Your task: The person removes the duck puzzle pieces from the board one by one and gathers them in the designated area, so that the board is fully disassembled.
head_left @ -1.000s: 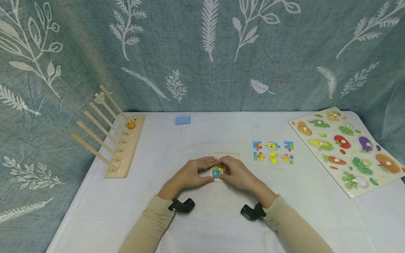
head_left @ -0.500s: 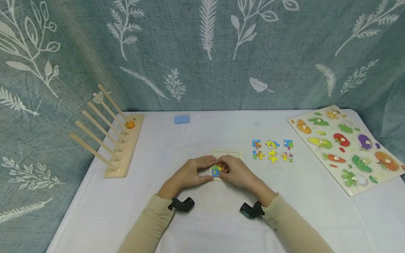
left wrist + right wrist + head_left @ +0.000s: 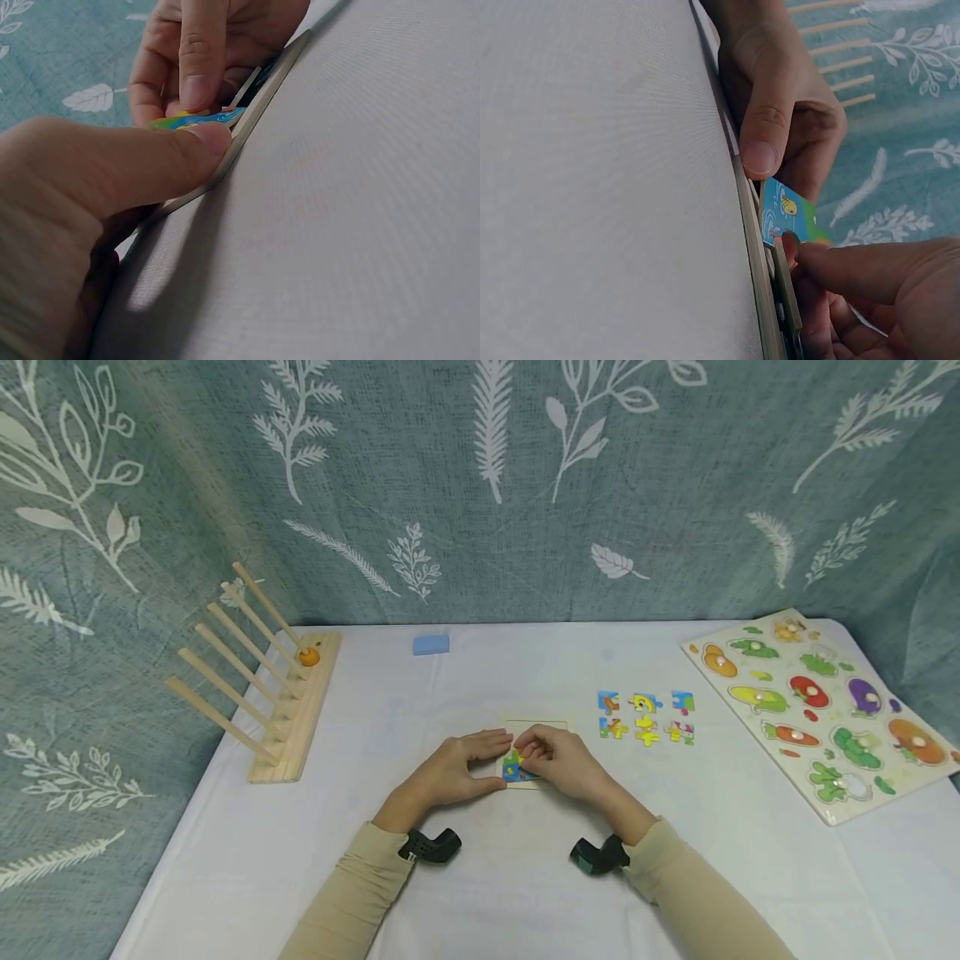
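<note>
In the head view a small wooden puzzle tray (image 3: 540, 724) lies between my hands. My left hand (image 3: 453, 770) holds its left side between thumb and fingers; in the left wrist view the left thumb (image 3: 161, 161) rests at the tray's rim. A blue and green puzzle piece with a duck (image 3: 784, 208) sits tilted in the tray's corner beside that thumb. My right hand (image 3: 566, 764) pinches another puzzle piece (image 3: 787, 292), seen edge-on and raised against the first. Its printed face is mostly hidden by my fingers.
Several loose puzzle pieces (image 3: 647, 732) lie in two rows to the right. A vegetable peg board (image 3: 772, 743) is at the far right. On the left stands a wooden rack (image 3: 318, 693) with upright dowels and an orange bead (image 3: 309, 657). A blue block (image 3: 431, 645) lies at the back.
My right hand has shifted slightly right over the tray, showing more of the blue lower pieces. My left hand keeps its place on the tray.
</note>
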`<action>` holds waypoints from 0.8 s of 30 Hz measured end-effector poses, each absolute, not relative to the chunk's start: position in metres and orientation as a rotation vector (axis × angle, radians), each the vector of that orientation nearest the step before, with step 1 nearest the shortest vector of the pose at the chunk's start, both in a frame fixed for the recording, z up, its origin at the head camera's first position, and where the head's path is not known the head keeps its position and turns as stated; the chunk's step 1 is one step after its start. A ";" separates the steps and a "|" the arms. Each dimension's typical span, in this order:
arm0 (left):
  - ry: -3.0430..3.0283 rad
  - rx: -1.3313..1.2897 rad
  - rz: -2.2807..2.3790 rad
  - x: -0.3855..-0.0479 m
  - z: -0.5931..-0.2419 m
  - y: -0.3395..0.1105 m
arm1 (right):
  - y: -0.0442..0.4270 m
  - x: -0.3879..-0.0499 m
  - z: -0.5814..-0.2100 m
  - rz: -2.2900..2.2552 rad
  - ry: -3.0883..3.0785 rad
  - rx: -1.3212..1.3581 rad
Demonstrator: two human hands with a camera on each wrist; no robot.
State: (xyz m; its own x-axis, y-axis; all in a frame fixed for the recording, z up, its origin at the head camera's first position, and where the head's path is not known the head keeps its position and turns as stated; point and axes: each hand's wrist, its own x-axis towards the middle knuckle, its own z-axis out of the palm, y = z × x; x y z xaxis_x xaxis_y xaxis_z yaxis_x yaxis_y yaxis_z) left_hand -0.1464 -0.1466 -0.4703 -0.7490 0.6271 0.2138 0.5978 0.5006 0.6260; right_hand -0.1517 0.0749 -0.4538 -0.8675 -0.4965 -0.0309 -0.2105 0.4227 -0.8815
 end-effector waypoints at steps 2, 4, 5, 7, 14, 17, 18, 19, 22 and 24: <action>2.683 1.097 1.094 -0.147 -0.470 -0.146 | 0.075 -0.152 -0.454 -1.452 2.381 -0.604; 2.674 1.086 1.087 -0.146 -0.469 -0.146 | 0.075 -0.152 -0.455 -1.471 2.372 -0.606; 2.658 1.061 1.089 -0.146 -0.468 -0.146 | 0.075 -0.152 -0.455 -1.479 2.366 -0.609; 2.652 1.034 1.071 -0.147 -0.467 -0.145 | 0.075 -0.152 -0.455 -1.497 2.351 -0.620; 2.649 1.004 1.040 -0.147 -0.465 -0.145 | 0.079 -0.154 -0.453 -1.566 2.269 -0.635; 2.652 1.014 1.035 -0.147 -0.465 -0.146 | 0.079 -0.154 -0.453 -1.608 2.253 -0.586; 2.652 1.015 1.036 -0.147 -0.465 -0.146 | 0.079 -0.154 -0.453 -1.615 2.251 -0.564; 2.652 1.013 1.035 -0.146 -0.465 -0.146 | 0.079 -0.154 -0.453 -1.624 2.247 -0.545; 2.654 1.002 1.039 -0.146 -0.466 -0.146 | 0.079 -0.155 -0.453 -1.640 2.235 -0.512; 2.656 1.000 1.042 -0.146 -0.466 -0.146 | 0.081 -0.155 -0.451 -1.642 2.236 -0.507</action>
